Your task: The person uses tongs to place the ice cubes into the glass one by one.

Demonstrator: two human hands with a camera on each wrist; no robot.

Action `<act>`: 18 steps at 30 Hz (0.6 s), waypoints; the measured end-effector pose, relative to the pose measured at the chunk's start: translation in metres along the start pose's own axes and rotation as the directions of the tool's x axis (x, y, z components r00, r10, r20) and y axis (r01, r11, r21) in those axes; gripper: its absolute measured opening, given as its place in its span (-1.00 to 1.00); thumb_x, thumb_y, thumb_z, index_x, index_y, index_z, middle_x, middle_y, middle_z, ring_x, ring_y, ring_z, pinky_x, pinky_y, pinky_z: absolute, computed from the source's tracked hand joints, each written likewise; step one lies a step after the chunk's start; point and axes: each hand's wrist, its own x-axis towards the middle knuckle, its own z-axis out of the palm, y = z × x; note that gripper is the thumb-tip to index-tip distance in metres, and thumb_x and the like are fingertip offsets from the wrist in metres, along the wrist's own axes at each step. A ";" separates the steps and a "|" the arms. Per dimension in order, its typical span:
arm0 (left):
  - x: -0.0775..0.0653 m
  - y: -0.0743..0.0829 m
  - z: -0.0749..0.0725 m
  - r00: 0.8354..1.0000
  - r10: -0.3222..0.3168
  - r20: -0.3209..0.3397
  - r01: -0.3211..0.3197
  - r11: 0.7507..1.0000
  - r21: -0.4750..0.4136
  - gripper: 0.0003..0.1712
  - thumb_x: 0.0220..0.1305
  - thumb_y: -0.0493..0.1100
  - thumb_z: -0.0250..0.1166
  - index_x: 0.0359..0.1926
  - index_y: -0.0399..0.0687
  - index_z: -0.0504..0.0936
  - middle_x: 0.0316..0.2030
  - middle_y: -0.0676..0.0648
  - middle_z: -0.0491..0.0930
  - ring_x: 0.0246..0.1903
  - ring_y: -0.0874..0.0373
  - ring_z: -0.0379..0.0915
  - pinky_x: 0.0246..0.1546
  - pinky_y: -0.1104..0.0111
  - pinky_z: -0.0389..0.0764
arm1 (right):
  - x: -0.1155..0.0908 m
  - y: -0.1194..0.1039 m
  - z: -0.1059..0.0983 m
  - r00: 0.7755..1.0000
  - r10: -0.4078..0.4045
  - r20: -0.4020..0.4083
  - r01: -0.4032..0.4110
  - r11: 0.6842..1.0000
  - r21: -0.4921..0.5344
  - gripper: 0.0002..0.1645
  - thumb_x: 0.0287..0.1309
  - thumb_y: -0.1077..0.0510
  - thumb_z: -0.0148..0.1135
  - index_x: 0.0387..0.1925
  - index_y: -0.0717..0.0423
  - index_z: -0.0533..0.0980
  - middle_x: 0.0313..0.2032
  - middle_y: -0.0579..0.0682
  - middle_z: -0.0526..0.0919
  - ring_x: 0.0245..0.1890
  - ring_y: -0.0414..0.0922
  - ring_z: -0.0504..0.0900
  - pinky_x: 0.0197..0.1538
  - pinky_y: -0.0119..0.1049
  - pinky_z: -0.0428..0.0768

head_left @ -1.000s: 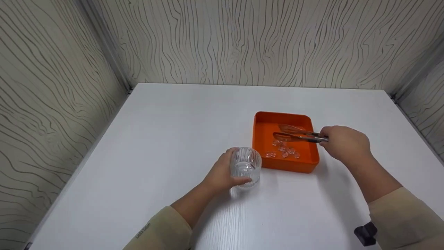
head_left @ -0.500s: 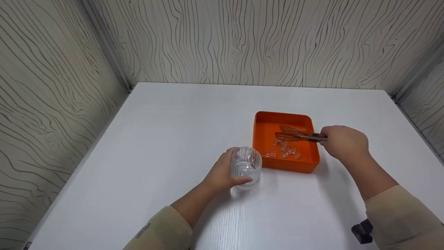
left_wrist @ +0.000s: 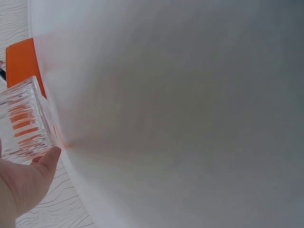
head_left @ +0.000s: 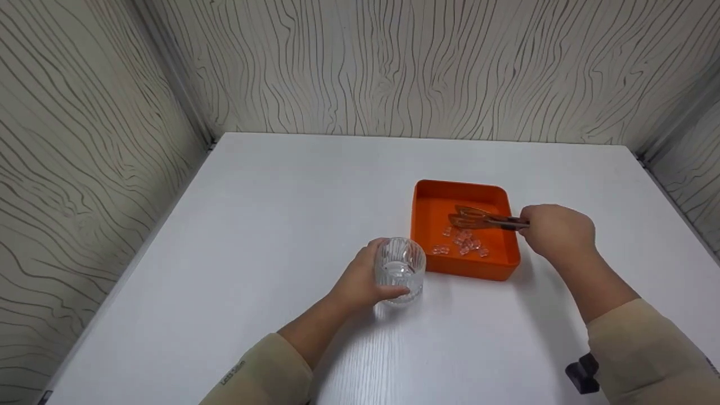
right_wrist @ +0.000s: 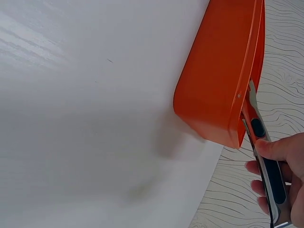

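My left hand [head_left: 360,281] grips a ribbed clear glass [head_left: 400,270] around its side, thumb at the front; the glass stands upright on the table beside the orange tray [head_left: 469,268]. In the left wrist view the fingers lie against the lower part of the glass [left_wrist: 23,123]. With my right hand [head_left: 559,232] I hold metal tongs [head_left: 489,221] by dark-padded handles, thumb on one arm in the right wrist view. The tongs reach over the tray's right rim, their tips slightly apart above several small clear cubes [head_left: 467,241]. Whether the tips touch a cube cannot be told.
The white table [head_left: 270,225] extends around the tray and glass. Wood-patterned panels [head_left: 382,67] rise at the back and both sides. A small black object [head_left: 583,374] is at the right sleeve.
The tong tips have come closer together and shifted slightly right and down toward the cubes. My left hand and the glass have stayed in place.
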 end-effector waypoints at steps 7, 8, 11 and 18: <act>0.000 0.000 -0.001 1.000 0.002 0.000 -0.002 1.000 0.007 0.12 -0.32 0.11 0.54 0.29 0.27 0.10 0.14 0.14 0.31 0.12 0.18 0.27 0.17 0.14 0.33 | 0.001 0.000 0.001 1.000 -0.001 0.002 0.001 1.000 0.006 -0.83 0.03 0.19 0.24 -0.29 0.18 0.57 -0.54 -0.02 0.58 -0.54 -0.06 0.45 -0.60 -0.28 0.40; 0.000 0.000 -0.001 1.000 0.002 0.001 -0.002 1.000 0.010 0.12 -0.31 0.11 0.54 0.29 0.26 0.10 0.14 0.14 0.31 0.12 0.18 0.27 0.17 0.14 0.32 | 0.001 0.000 0.001 1.000 -0.001 0.002 0.001 1.000 0.009 -0.82 0.02 0.19 0.25 -0.30 0.18 0.57 -0.53 -0.01 0.59 -0.54 -0.06 0.46 -0.60 -0.28 0.40; 0.000 0.000 -0.001 1.000 0.001 0.003 -0.001 1.000 0.015 0.13 -0.31 0.11 0.54 0.30 0.26 0.10 0.15 0.14 0.30 0.12 0.18 0.27 0.18 0.15 0.32 | 0.001 0.000 0.001 1.000 0.002 0.006 -0.002 1.000 0.026 -0.79 -0.01 0.18 0.28 -0.30 0.21 0.55 -0.51 0.01 0.61 -0.54 -0.06 0.47 -0.60 -0.27 0.42; 0.000 0.000 -0.001 1.000 0.003 0.002 -0.003 1.000 0.020 0.13 -0.31 0.10 0.54 0.30 0.26 0.09 0.15 0.14 0.31 0.12 0.17 0.27 0.18 0.15 0.32 | 0.001 -0.001 0.000 0.999 0.013 0.044 -0.016 0.998 0.058 -0.79 -0.01 0.16 0.28 -0.33 0.22 0.55 -0.53 0.00 0.59 -0.55 -0.07 0.47 -0.60 -0.28 0.41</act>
